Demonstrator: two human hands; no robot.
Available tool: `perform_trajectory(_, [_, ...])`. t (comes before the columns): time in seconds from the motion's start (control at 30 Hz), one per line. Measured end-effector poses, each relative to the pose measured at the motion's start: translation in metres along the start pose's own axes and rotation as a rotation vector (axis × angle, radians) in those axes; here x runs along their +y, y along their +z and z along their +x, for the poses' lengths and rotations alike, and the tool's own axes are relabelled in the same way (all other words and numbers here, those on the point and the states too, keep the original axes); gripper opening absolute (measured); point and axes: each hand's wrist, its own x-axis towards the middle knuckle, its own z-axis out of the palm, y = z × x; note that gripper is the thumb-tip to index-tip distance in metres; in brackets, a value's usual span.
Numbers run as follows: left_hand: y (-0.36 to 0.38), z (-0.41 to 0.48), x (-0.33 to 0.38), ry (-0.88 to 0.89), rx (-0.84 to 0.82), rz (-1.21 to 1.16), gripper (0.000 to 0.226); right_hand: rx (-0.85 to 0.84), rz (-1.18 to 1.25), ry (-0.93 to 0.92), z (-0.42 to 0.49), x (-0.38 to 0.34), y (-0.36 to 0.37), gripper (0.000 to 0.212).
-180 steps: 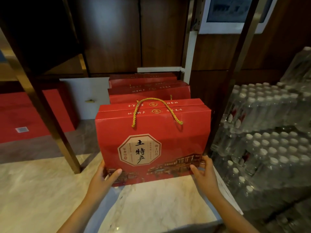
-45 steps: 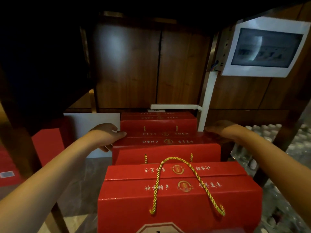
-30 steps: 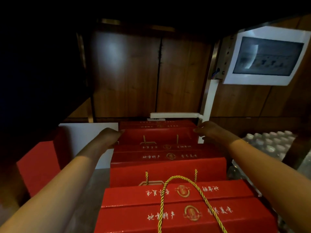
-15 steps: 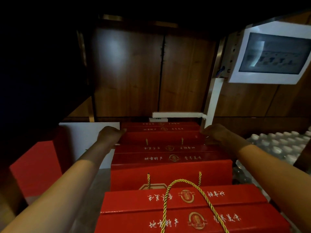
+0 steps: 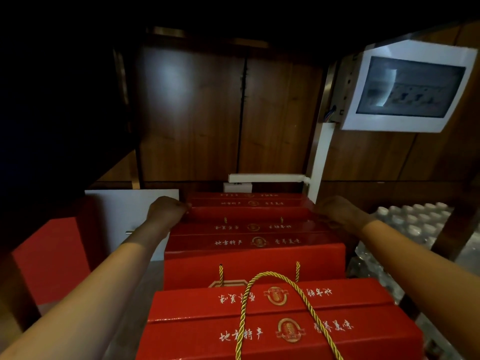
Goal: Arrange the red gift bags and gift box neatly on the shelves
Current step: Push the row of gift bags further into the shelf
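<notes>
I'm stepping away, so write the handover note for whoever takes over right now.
Left hand: curled on the left end of the rearmost red cardboard gift box; whether it grips cannot be told.
Right hand: resting on that box's right end.
Three red boxes stand in a row front to back: rearmost near the dark wood wall panel, middle red gift box, nearest red gift box with gold rope handle.
Done: the row is lined up.
Left: square the rearmost box, then release.
</notes>
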Motion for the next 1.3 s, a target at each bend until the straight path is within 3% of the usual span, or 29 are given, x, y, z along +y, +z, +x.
perform_trajectory(0.33, [0.000,-0.005,-0.001,0.032,0.026,0.047,0.037,-0.013,0.028,-0.020,-0.014,0.001,0.003,0.038])
perform_trajectory(0.53, [-0.006,-0.012,0.003,-0.034,-0.053,0.023,0.039,-0.016,0.048,0.008,-0.022,0.001,0.008,0.037])
perform_trajectory(0.67, [-0.013,-0.035,0.007,-0.029,-0.165,0.100,0.046,0.000,-0.006,0.058,-0.031,0.000,0.013,0.051])
perform_trajectory(0.8, [-0.023,-0.071,0.010,0.059,-0.082,0.289,0.066,0.089,-0.179,0.036,-0.051,-0.004,0.012,0.055])
perform_trajectory(0.9, [-0.037,-0.104,0.013,0.139,-0.028,0.256,0.067,0.117,-0.338,-0.078,-0.069,-0.013,0.009,0.047])
perform_trajectory(1.03, [-0.058,-0.157,0.009,0.262,-0.147,0.296,0.059,0.058,-0.588,-0.241,-0.115,-0.028,0.023,0.043])
perform_trajectory(1.17, [-0.071,-0.188,0.000,0.241,-0.245,0.341,0.061,0.016,-0.876,-0.334,-0.170,-0.045,0.049,0.048])
perform_trajectory(1.3, [-0.084,-0.212,-0.014,0.255,-0.230,0.428,0.061,-0.051,-0.895,-0.429,-0.213,-0.054,0.070,0.053])
